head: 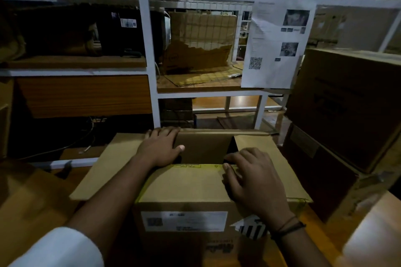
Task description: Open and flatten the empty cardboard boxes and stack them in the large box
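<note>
Box position: the cardboard box is set upright on the surface directly ahead, between both forearms, with its shipping label turned toward the viewer.
Near flap: the near flap is folded down over the top, taped edge pointing away. Its hinge is judged to run left to right along the near top edge.
Right hand: the right hand is laid at the right end of the near flap, where the right flap begins. The fingers are bent and the thumb is pressed on the taped edge. Whether an edge is hooked or pinched cannot be told.
Left hand: the left hand is placed further out, at the far left corner. Its fingers are held straight, palm down, beside the left flap, which is folded outward. Nothing is gripped.
Governing relation: the near flap lies under and just left of the right fingers, so the right hand is the nearer one. A lift toward the viewer is judged necessary, with the box steadied by the left hand.
Task state: the far flap is raised and the opening is partly exposed. Flattening is not yet done.
Background: a shelving unit is seen behind and stacked cartons at right. The large box cannot be identified.
</note>
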`<state>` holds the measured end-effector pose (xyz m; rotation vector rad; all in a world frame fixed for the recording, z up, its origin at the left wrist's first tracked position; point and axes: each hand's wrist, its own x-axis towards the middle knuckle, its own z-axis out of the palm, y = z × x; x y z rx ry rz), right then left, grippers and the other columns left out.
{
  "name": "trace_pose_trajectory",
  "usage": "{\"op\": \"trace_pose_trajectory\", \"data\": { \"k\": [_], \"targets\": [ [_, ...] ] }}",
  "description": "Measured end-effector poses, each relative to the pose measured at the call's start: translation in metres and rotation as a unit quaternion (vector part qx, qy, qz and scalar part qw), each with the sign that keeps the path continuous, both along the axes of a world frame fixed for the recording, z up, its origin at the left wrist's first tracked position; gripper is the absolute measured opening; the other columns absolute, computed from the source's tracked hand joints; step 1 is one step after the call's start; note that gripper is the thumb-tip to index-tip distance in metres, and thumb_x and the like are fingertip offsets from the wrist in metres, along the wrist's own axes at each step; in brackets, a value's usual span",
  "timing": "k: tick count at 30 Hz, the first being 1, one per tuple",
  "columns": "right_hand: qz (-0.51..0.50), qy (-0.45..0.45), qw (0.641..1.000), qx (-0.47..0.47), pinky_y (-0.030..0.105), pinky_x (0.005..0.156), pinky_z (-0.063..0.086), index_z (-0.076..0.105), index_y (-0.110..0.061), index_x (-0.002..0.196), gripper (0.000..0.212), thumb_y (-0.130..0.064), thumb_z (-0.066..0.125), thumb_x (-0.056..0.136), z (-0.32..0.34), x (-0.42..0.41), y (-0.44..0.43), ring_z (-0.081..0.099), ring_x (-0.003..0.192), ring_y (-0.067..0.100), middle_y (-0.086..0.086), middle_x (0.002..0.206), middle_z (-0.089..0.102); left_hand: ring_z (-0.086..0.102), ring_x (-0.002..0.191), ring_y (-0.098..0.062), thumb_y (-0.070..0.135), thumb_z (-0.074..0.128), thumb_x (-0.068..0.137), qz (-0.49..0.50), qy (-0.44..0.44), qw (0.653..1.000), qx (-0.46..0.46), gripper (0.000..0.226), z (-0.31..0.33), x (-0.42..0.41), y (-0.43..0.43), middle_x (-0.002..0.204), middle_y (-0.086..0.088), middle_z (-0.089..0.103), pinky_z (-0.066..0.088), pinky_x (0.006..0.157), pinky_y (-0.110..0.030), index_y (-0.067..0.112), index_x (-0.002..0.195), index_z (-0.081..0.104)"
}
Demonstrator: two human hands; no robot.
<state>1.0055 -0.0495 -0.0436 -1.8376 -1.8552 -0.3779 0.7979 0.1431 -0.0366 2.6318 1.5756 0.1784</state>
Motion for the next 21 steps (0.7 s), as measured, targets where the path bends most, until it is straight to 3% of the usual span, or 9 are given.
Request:
{"op": "trace_pose_trajectory", "data": {
  "k": [3, 5, 7, 9, 10, 11, 15, 18, 21],
  "targets": [
    [0.121, -0.013, 0.993, -0.009, 0.024, 0.098, 0.044, 0.067, -0.027, 0.122, 0.032, -0.042, 0.050, 0.101, -0.001, -0.015, -0.015, 0.057, 0.117, 0.010, -0.007, 0.125, 0.067, 0.020, 0.153, -0.030, 0.058, 0.040, 0.103, 0.002, -0.014, 1.000, 0.014, 0.067, -0.004, -0.001, -0.002, 0.169, 0.001, 0.025, 0.014, 0.124, -0.053, 0.035, 0.162, 0.018],
    [0.112, -0.026, 0.992, -0.048, 0.029, 0.106, 0.045, 0.067, -0.031, 0.126, 0.037, -0.046, 0.042, 0.103, -0.006, -0.034, -0.023, 0.058, 0.120, 0.008, -0.008, 0.130, 0.067, 0.019, 0.154, -0.029, 0.057, 0.040, 0.104, 0.008, -0.029, 0.999, 0.011, 0.065, -0.005, -0.002, -0.003, 0.169, 0.001, 0.025, 0.014, 0.124, -0.053, 0.037, 0.162, 0.018],
    [0.049, -0.024, 0.992, -0.111, 0.041, 0.125, 0.021, 0.061, -0.028, 0.137, 0.054, -0.052, 0.026, 0.103, -0.004, -0.052, -0.029, 0.047, 0.138, 0.014, -0.003, 0.144, 0.060, 0.017, 0.155, -0.029, 0.056, 0.040, 0.104, 0.012, -0.041, 0.999, 0.003, 0.065, -0.004, -0.004, -0.003, 0.170, 0.002, 0.023, 0.014, 0.124, -0.053, 0.037, 0.162, 0.018],
    [-0.019, -0.005, 0.987, -0.161, 0.049, 0.125, -0.012, 0.043, -0.023, 0.153, 0.071, -0.059, 0.012, 0.100, 0.002, -0.050, -0.029, 0.017, 0.157, 0.021, 0.005, 0.165, 0.034, 0.015, 0.156, -0.029, 0.057, 0.040, 0.104, 0.014, -0.049, 0.999, -0.002, 0.066, -0.004, -0.005, -0.003, 0.170, 0.003, 0.021, 0.015, 0.124, -0.053, 0.038, 0.163, 0.017],
    [-0.048, -0.004, 0.985, -0.165, 0.052, 0.121, -0.019, 0.037, -0.022, 0.156, 0.075, -0.061, 0.011, 0.098, 0.004, -0.046, -0.029, 0.005, 0.159, 0.021, 0.007, 0.169, 0.024, 0.013, 0.156, -0.030, 0.057, 0.040, 0.104, 0.013, -0.050, 0.999, -0.004, 0.067, -0.005, -0.006, -0.003, 0.171, 0.003, 0.019, 0.015, 0.124, -0.053, 0.038, 0.163, 0.016],
    [-0.070, -0.010, 0.987, -0.146, 0.055, 0.120, -0.018, 0.039, -0.021, 0.156, 0.076, -0.062, 0.014, 0.098, 0.007, -0.042, -0.029, 0.004, 0.158, 0.021, 0.008, 0.169, 0.023, 0.012, 0.156, -0.030, 0.057, 0.040, 0.104, 0.012, -0.050, 0.999, -0.006, 0.068, -0.005, -0.006, -0.003, 0.171, 0.003, 0.017, 0.015, 0.124, -0.053, 0.038, 0.163, 0.014],
    [-0.148, -0.056, 0.986, -0.049, 0.068, 0.121, 0.009, 0.064, -0.015, 0.136, 0.066, -0.058, 0.034, 0.097, 0.017, -0.024, -0.028, 0.029, 0.153, 0.033, 0.016, 0.156, 0.047, 0.009, 0.157, -0.030, 0.058, 0.040, 0.104, 0.011, -0.048, 0.999, -0.003, 0.070, -0.005, -0.006, -0.006, 0.172, 0.004, 0.013, 0.014, 0.124, -0.053, 0.038, 0.164, 0.011],
    [-0.213, -0.088, 0.973, 0.010, 0.072, 0.120, 0.004, 0.062, -0.013, 0.136, 0.061, -0.054, 0.037, 0.098, 0.035, 0.002, -0.028, 0.018, 0.156, 0.037, 0.017, 0.158, 0.044, 0.008, 0.157, -0.029, 0.058, 0.041, 0.104, 0.012, -0.052, 0.999, -0.001, 0.070, -0.005, -0.007, -0.005, 0.172, 0.005, 0.013, 0.014, 0.124, -0.053, 0.037, 0.164, 0.011],
    [-0.335, -0.138, 0.932, -0.009, 0.074, 0.118, 0.000, 0.054, -0.008, 0.146, 0.068, -0.053, 0.048, 0.095, 0.044, 0.030, -0.032, -0.001, 0.157, 0.044, 0.024, 0.164, 0.029, 0.009, 0.157, -0.029, 0.057, 0.043, 0.103, 0.006, -0.051, 0.999, 0.006, 0.071, -0.006, -0.007, -0.003, 0.172, 0.005, 0.015, 0.016, 0.124, -0.053, 0.035, 0.164, 0.014]
  ]
}}
